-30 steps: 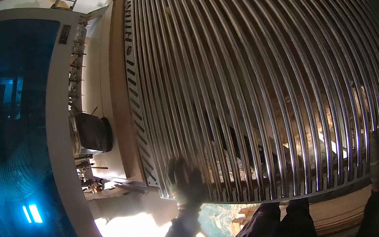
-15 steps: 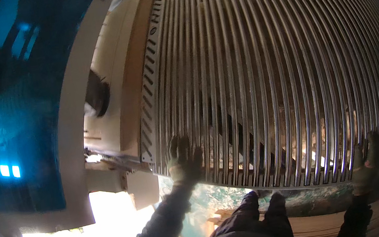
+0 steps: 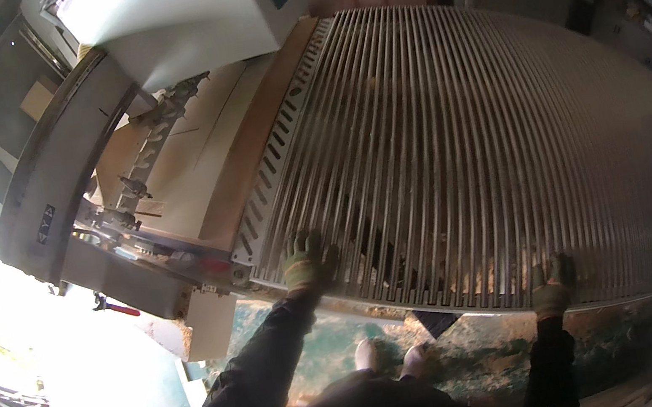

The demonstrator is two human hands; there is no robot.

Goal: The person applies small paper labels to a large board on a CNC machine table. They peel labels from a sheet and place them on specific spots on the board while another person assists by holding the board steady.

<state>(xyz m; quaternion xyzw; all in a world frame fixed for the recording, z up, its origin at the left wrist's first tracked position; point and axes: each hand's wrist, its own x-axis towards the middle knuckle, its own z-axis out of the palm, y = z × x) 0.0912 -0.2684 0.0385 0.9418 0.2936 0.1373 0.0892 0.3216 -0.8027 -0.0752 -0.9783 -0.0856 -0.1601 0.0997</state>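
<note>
A wide table of parallel metal bars (image 3: 421, 154) fills the middle and right of the view. My left hand (image 3: 303, 260), in a pale green-grey work glove, lies with fingers apart on the bars near the table's front left corner. Further right along the front edge, my right hand (image 3: 552, 287) rests on the bars, gloved as well, its fingers stretched forward. Nothing shows in either hand. Beside the bars on the left runs a slotted metal strip (image 3: 267, 157).
A pale board (image 3: 215, 148) lies left of the slotted strip, under a white machine housing (image 3: 187, 25). A curved grey machine arm (image 3: 54, 182) stands at the left, with a red-handled tool (image 3: 116, 306) below it. My feet (image 3: 384, 354) stand on a stained green floor (image 3: 318, 367).
My view has shifted and widened, showing more of the machine and the table's far end. The right hand appears further left and nearer the left hand. Both hands stay on the bars.
</note>
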